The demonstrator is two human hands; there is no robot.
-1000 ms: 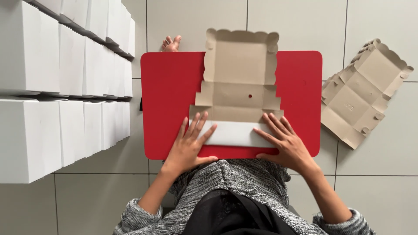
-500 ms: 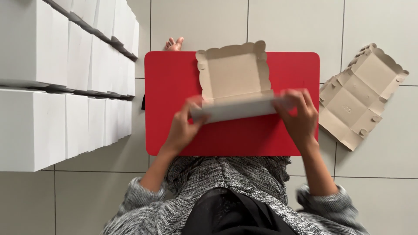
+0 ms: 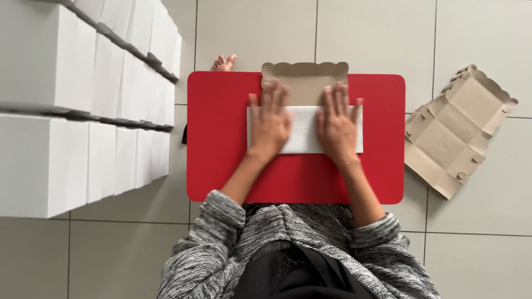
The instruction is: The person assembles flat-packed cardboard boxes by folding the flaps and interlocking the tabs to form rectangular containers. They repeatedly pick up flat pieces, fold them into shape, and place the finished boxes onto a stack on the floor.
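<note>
**Both palms flat on the folded carton, pressing the crease**

Carton blank (image 3: 303,130) sits mid-board on the red lap table (image 3: 221,138), white face up where it's folded over, brown inside showing past the fingers with the scalloped edge (image 3: 305,71) hanging just over the far rim of the table.

Left hand (image 3: 270,123): open, fingers spread, palm down on the left half of the white panel. Right hand (image 3: 336,124): same, open and flat on the right half. Neither grips anything, both just bear down.

My read on doing this step well:
- Keep the 2 hands level so the fold line stays straight; uneven pressure looks likely to skew the panel.
- Slide pressure outward from centre toward both short edges, not only under the palms.
- Check the white panel's edges stay parallel to the brown flap beyond it before committing the crease.
- Thin card: firm press, no dragging, or the scallops could kink.

Around: stacks of finished white boxes (image 3: 83,111) on the floor to the left, well apart from the table. 1 flat brown blank (image 3: 457,133) on the tiles to the right, just beside the table. Bare toes (image 3: 224,62) show past the table's far left corner.
</note>
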